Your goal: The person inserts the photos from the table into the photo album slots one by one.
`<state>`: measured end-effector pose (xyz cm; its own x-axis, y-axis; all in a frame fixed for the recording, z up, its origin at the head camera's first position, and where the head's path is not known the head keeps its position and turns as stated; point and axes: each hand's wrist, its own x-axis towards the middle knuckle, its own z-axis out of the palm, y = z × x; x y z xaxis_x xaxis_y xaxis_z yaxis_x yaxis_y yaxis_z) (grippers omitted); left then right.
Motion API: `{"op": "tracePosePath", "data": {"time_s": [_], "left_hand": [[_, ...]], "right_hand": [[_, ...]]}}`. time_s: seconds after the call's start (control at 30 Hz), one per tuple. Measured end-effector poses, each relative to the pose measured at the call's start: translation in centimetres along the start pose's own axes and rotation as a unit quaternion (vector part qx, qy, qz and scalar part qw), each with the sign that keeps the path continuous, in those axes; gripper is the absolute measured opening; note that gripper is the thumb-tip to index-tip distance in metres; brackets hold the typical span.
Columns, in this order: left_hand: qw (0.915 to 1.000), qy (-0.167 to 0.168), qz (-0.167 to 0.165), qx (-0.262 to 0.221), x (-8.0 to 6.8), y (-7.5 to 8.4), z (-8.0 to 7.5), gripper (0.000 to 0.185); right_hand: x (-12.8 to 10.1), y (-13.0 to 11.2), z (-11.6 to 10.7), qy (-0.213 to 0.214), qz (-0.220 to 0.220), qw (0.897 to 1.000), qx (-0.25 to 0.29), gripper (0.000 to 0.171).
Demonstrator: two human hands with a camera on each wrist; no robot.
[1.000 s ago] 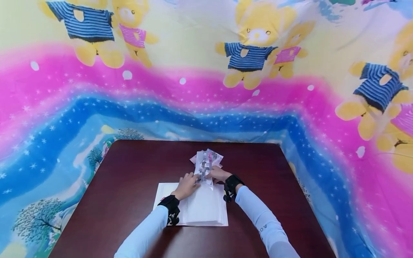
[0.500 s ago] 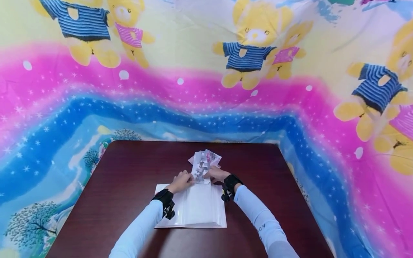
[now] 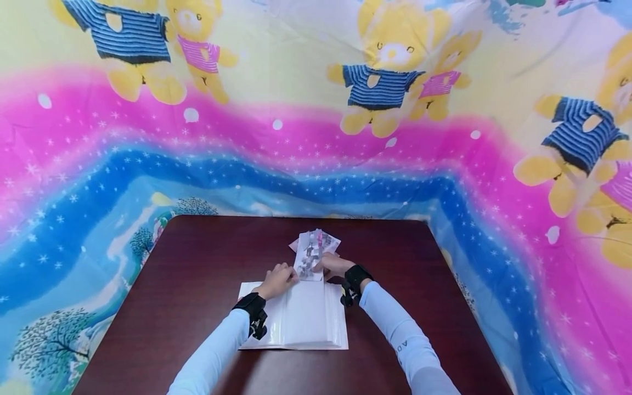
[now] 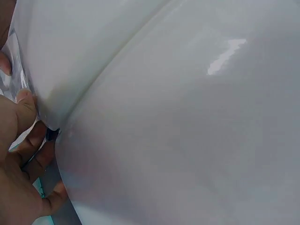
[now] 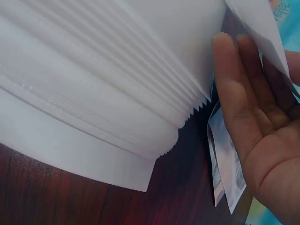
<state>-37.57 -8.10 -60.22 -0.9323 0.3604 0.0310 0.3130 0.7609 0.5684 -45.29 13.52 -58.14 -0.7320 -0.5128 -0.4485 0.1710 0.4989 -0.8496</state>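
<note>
An open photo album (image 3: 306,323) with white pages and clear pockets lies on the table. At its far edge my left hand (image 3: 277,280) pinches the page's edge. The left wrist view shows the thumb of my left hand (image 4: 18,164) on the clear plastic, with other fingers behind the page. My right hand (image 3: 336,264) holds a printed photo (image 3: 308,255) by its right side, its near end at the page's far edge. In the right wrist view the pale back of the photo (image 5: 262,33) rises between thumb and fingers of my right hand (image 5: 262,126).
More pinkish photos (image 3: 332,241) lie fanned on the dark wooden table (image 3: 222,247) beyond the album, partly under the held photo. A cloth printed with bears (image 3: 306,148) hangs behind and beside the table. Both wrists wear black camera straps.
My left hand has drawn slightly left and its fingers have curled in at the page edge. The photo's near end has shifted a little left; my right hand still holds it.
</note>
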Motion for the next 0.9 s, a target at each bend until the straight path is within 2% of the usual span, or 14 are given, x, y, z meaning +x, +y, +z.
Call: {"op": "tracePosePath", "data": {"time_s": [0.13,0.27,0.37,0.53,0.6,0.73,0.9], "left_hand": [[0.9996,-0.002,-0.011,0.025,0.1,-0.3,0.3,0.014],[0.9995,0.002,-0.019,0.027,0.2,-0.4,0.5,0.016],[0.9995,0.009,-0.019,0.024,0.1,-0.4,0.7,0.015],[0.9996,0.011,-0.009,0.025,-0.1,-0.8,0.5,0.014],[0.9998,0.003,0.000,0.020,-0.3,-1.0,0.2,0.011],[0.9997,-0.019,0.012,-0.003,-0.2,-1.3,-0.5,0.006],[0.9993,-0.035,-0.010,-0.006,0.1,-1.3,-1.2,0.005]], "right_hand": [[0.0,0.1,-0.1,0.004,0.006,1.000,0.006,0.016],[-0.1,0.2,-0.1,-0.005,-0.002,1.000,0.015,0.017],[-0.2,0.3,0.0,-0.020,-0.010,1.000,0.010,0.019],[-0.3,0.4,-0.1,-0.017,-0.010,1.000,0.015,0.010],[-0.4,0.3,-0.1,-0.017,-0.009,1.000,0.018,0.012],[-0.4,0.0,-0.3,-0.025,-0.008,1.000,0.010,0.031],[-0.1,-0.3,-0.7,-0.028,-0.006,1.000,0.003,0.039]]}}
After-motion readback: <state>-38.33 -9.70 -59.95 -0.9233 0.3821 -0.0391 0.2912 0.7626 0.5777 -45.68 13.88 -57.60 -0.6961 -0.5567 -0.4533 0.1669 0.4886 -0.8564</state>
